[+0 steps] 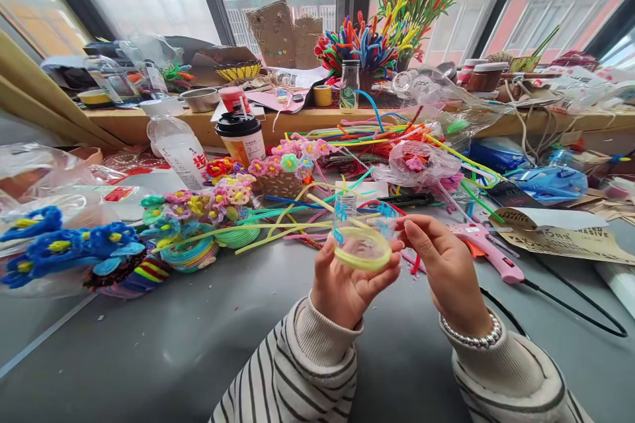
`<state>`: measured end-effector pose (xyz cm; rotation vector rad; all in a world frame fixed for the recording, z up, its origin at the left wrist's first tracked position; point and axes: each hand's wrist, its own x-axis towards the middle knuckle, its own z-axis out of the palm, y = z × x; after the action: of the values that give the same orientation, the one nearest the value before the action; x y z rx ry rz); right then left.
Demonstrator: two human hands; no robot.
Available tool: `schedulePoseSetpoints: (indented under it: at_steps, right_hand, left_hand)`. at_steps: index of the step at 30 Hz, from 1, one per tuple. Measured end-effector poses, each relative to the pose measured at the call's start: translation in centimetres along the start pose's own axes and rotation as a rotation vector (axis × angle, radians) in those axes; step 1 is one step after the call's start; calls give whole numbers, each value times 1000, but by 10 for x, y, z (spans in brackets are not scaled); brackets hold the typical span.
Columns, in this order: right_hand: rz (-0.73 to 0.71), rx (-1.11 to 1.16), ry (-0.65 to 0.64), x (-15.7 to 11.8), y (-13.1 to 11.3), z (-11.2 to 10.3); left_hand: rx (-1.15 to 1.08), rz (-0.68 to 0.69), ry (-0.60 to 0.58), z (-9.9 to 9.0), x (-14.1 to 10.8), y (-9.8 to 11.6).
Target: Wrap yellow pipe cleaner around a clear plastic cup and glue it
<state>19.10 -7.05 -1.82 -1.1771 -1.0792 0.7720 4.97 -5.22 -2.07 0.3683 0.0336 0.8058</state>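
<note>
Evidently, work is spread over most of the grey tabletop (198, 350). Near its left edge sit containers that look finished or nearly so: a striped container (131, 275) with blue flowers and, beside it, a pastel-banded container (188, 256). A pink glue gun (489, 254) lies towards the right edge.

Centrally, well in from the far edge, the left hand (347, 285) holds a clear plastic piece (364, 219) above the tabletop, palm beneath it. The right hand (449, 271) has thumb and forefinger drawn together at the piece's right side; whether they pinch anything is impossible to tell. A pale yellow band (364, 266) rings only the end facing the wearer. Most of the wall is bare, so the covering seems barely begun, with nearly all of it left.

As for writing, the sandpaper sheet (560, 238) near the right edge shows "COAT" and part of "ABRASIVE". Towards the far edge, a plastic bottle (173, 145) bears large red lettering, and a paper cup (243, 143) has print too small to read. The clear piece carries blue characters and a barcode.
</note>
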Motion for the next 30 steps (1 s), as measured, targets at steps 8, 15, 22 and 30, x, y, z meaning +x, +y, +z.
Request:
schedulePoseSetpoints:
  at_steps: [8,15,22,30]
  right_hand:
    - [-142,-62,-21,-6,-6,1]
    - [-268,-137,-73,-6,-7,2]
    - [-438,-327,-102,-8,-7,2]
    - [-799,-741,-130,-11,-8,6]
  left_hand:
    - [66,130,158,-3,2,-2]
    - [50,155,225,-4,3,1]
    - [-123,46,246,-5,4,7]
    - [-141,24,285,-4,4,7]
